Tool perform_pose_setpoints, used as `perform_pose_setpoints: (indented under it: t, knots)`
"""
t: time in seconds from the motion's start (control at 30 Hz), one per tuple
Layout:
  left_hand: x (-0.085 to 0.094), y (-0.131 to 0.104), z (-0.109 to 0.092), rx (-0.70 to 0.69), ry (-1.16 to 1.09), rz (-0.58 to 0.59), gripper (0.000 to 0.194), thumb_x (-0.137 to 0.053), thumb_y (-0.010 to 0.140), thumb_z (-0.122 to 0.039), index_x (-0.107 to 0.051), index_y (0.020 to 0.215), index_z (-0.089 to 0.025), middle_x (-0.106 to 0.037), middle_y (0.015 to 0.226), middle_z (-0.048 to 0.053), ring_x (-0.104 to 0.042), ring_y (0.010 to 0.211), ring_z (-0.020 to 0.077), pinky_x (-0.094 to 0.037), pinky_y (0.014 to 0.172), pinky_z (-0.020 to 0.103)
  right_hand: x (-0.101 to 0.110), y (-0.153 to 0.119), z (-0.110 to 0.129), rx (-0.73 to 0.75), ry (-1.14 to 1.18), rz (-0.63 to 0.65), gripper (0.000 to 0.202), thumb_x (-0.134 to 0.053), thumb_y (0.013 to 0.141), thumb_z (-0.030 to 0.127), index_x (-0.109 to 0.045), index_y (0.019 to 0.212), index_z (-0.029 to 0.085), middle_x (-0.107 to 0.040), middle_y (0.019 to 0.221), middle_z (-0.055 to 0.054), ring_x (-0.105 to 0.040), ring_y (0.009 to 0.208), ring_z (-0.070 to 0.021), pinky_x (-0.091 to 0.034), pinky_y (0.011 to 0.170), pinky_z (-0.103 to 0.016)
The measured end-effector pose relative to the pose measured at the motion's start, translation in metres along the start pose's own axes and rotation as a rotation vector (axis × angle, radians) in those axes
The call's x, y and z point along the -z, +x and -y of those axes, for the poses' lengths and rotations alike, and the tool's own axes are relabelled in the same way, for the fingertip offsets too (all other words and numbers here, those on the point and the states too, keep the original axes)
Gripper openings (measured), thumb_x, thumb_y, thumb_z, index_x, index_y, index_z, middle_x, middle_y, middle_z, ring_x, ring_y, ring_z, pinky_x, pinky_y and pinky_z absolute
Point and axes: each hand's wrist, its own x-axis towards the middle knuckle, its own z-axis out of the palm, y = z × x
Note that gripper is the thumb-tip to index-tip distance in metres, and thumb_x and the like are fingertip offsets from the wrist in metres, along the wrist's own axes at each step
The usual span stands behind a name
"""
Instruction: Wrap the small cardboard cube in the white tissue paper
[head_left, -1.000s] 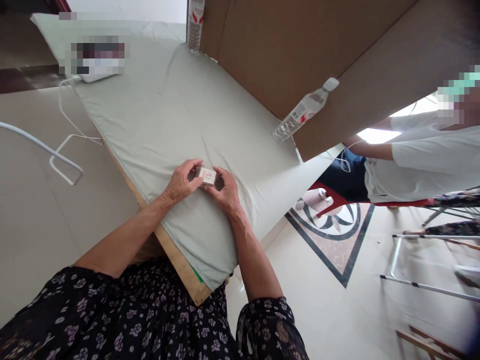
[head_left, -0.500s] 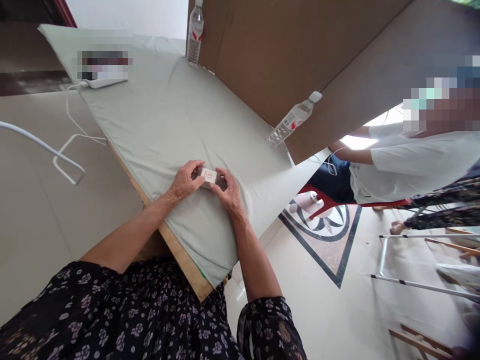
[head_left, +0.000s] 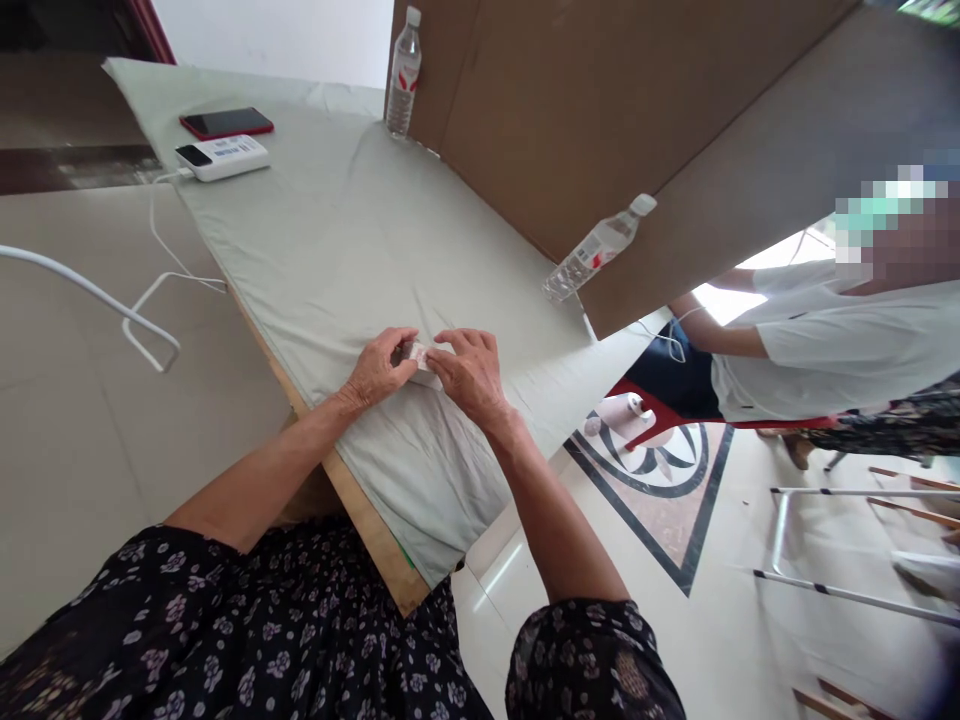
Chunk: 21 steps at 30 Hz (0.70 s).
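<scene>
A small, pale box (head_left: 426, 377) with pinkish print on its top rests on the cloth-covered table (head_left: 315, 240), near the front edge. My left hand (head_left: 377, 370) grips its left end between thumb and fingers. From the right, my right hand (head_left: 472, 375) pinches at the box's top with thumb and forefinger, its other fingers bent above. The fingers partly cover the box, so its contents cannot be made out.
Two water bottles stand by a large brown cardboard panel (head_left: 570, 130): one bottle (head_left: 403, 85) upright, the nearer bottle (head_left: 596, 255) seen slanted. Far left lie a phone (head_left: 229, 123) and a corded white device (head_left: 225, 158). A person in a white shirt (head_left: 817, 350) sits at right.
My right hand has shifted from the box's right end onto its top, and its wrist has swung outward to the right. The left hand keeps its hold.
</scene>
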Motion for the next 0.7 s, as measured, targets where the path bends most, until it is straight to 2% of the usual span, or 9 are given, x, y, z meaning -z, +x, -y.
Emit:
perform_pose_setpoints:
  t: [0.1, 0.17, 0.3, 0.5, 0.6, 0.7]
  knots:
    - [-0.001, 0.0, -0.001, -0.004, 0.005, -0.002, 0.048, -0.06, 0.076, -0.026, -0.069, 0.121, -0.014, -0.073, 0.118, 0.013, -0.068, 0.104, 0.0245, -0.057, 0.099, 0.041, -0.003, 0.004, 0.002, 0.052, -0.042, -0.005, 0.024, -0.054, 0.102, 0.021, -0.076, 0.093, 0.026, -0.076, 0.118, -0.008, -0.06, 0.112, -0.0271, -0.036, 0.106, -0.049]
    - [-0.002, 0.0, -0.002, -0.015, 0.012, -0.001, 0.048, -0.06, 0.076, -0.024, -0.068, 0.121, -0.012, -0.073, 0.116, 0.014, -0.069, 0.103, 0.025, -0.057, 0.097, 0.041, -0.007, 0.005, 0.002, 0.036, -0.04, -0.052, 0.024, -0.053, 0.101, 0.021, -0.075, 0.092, 0.024, -0.077, 0.114, -0.008, -0.061, 0.109, -0.027, -0.037, 0.104, -0.047]
    - [-0.002, 0.001, -0.003, -0.039, 0.036, 0.011, 0.048, -0.061, 0.076, -0.023, -0.068, 0.123, -0.012, -0.073, 0.114, 0.014, -0.068, 0.101, 0.0242, -0.057, 0.096, 0.04, -0.01, 0.013, -0.007, -0.065, 0.041, -0.17, 0.019, -0.055, 0.098, 0.023, -0.073, 0.092, 0.023, -0.077, 0.118, -0.01, -0.064, 0.11, -0.0273, -0.039, 0.1, -0.046]
    - [0.0, 0.0, -0.004, -0.04, 0.029, 0.022, 0.054, -0.063, 0.074, -0.02, -0.065, 0.127, -0.014, -0.072, 0.119, 0.013, -0.068, 0.106, 0.0247, -0.056, 0.098, 0.04, -0.013, 0.043, -0.028, -0.21, 0.239, -0.203, 0.016, -0.055, 0.092, 0.024, -0.069, 0.083, 0.022, -0.077, 0.116, -0.011, -0.067, 0.109, -0.0273, -0.045, 0.095, -0.044]
    - [0.003, -0.002, -0.005, -0.065, 0.019, 0.033, 0.06, -0.064, 0.073, -0.021, -0.063, 0.132, -0.014, -0.069, 0.123, 0.014, -0.067, 0.108, 0.0248, -0.056, 0.096, 0.039, -0.014, 0.055, -0.033, -0.301, 0.386, -0.197, 0.018, -0.053, 0.089, 0.027, -0.065, 0.077, 0.023, -0.077, 0.109, -0.01, -0.068, 0.098, -0.0234, -0.049, 0.089, -0.039]
    - [0.005, -0.003, -0.006, -0.095, 0.023, 0.039, 0.064, -0.063, 0.071, -0.021, -0.062, 0.134, -0.012, -0.067, 0.125, 0.016, -0.065, 0.106, 0.0247, -0.056, 0.095, 0.038, -0.01, 0.062, -0.032, -0.394, 0.468, -0.157, 0.019, -0.052, 0.088, 0.03, -0.063, 0.075, 0.022, -0.075, 0.087, -0.006, -0.064, 0.078, -0.0193, -0.049, 0.08, -0.034]
